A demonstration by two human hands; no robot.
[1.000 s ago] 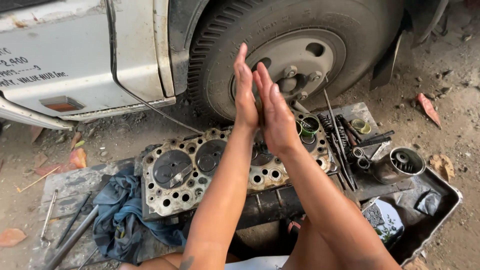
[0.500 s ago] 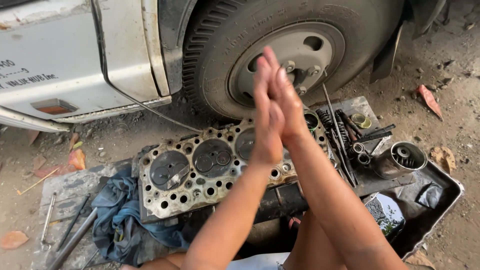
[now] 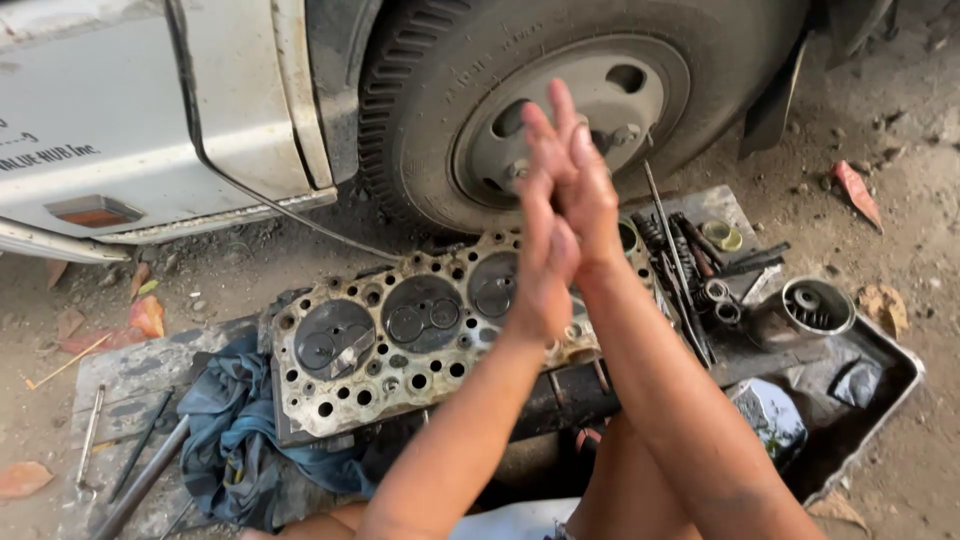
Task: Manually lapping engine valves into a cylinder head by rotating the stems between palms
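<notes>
My left hand (image 3: 540, 275) and my right hand (image 3: 582, 180) are pressed flat palm to palm, fingers straight and pointing away from me. The right hand sits further forward than the left. They hover over the right part of a dirty cylinder head (image 3: 400, 340), which lies face up with its round chambers and valves showing. Whether anything is caught between the palms is hidden.
A big tyre (image 3: 420, 130) and white vehicle body (image 3: 130, 110) stand just behind. Valve springs and thin rods (image 3: 690, 270) and a round metal part (image 3: 815, 305) lie in a metal tray (image 3: 895, 385) on the right. A blue cloth (image 3: 230, 430) and steel bars (image 3: 140, 480) lie on the left.
The palms have slid against each other: the left hand moved back toward me and the right hand forward. The view has shifted slightly to the right.
</notes>
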